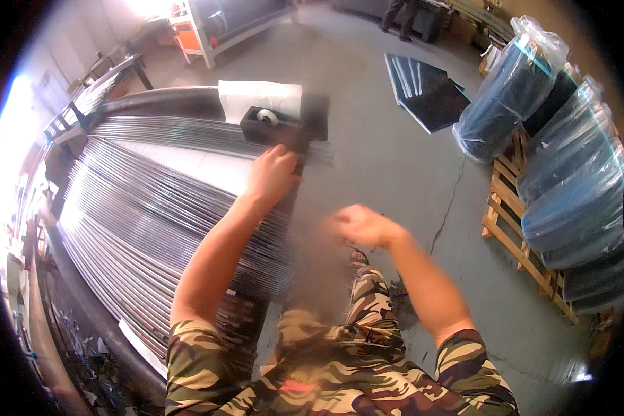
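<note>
Long thin grey rods or strips [139,187] lie side by side in layers on a table to my left, their ends reaching its right edge. My left hand [274,175] is over that edge by the strip ends, fingers bunched together; whatever they pinch is hidden. Just past it sits a black box [256,125] with a white roll [267,117] in it. My right hand [362,226] is raised off the table's right side, in front of my body. Its fingers are curled, and a dark blur beside them hides what they hold, if anything.
White sheet [260,97] lies at the table's far end. Dark flat panels [426,90] rest on the grey floor [367,139]. Plastic-wrapped bundles [509,97] stand along the right with a wooden pallet [516,232]. A person's legs [400,17] show far back, near a machine frame [194,35].
</note>
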Demonstrator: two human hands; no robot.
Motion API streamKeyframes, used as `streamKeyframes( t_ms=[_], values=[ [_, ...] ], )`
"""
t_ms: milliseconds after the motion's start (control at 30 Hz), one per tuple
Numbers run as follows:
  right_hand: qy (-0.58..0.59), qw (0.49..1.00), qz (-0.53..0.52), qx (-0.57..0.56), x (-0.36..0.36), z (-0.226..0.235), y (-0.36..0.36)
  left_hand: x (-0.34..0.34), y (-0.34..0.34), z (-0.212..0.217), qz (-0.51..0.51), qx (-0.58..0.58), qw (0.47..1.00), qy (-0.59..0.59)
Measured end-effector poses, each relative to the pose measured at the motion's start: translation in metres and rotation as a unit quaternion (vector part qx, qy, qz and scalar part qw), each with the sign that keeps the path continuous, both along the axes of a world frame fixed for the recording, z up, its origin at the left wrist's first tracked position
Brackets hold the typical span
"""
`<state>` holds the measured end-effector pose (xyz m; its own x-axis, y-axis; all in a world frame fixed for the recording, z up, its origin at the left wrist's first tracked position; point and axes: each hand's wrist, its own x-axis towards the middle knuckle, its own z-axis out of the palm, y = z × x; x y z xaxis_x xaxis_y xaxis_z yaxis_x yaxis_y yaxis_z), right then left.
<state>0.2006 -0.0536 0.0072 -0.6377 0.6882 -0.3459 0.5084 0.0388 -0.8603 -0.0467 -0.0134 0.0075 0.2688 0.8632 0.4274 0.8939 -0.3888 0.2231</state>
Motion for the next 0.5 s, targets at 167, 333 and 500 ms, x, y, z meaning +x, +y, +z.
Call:
streamKeyframes(
  t_ms=[167, 333, 500],
  values=[
    [0.024, 0.972, -0.149, 0.181, 0.01, 0.024, 0.084, -0.017, 0.014, 0.021, 0.034, -0.005, 0.99, -0.137],
    [-0.027, 0.922, -0.123, 0.367, -0.054, 0.074, 0.142, 0.001, 0.031, 0.018, 0.054, 0.209, 0.964, -0.156],
    [-0.198, 0.919, -0.055, 0.337, -0.095, 0.094, 0.152, 0.008, 0.042, 0.002, 0.08, 0.236, 0.948, -0.196]
  ],
)
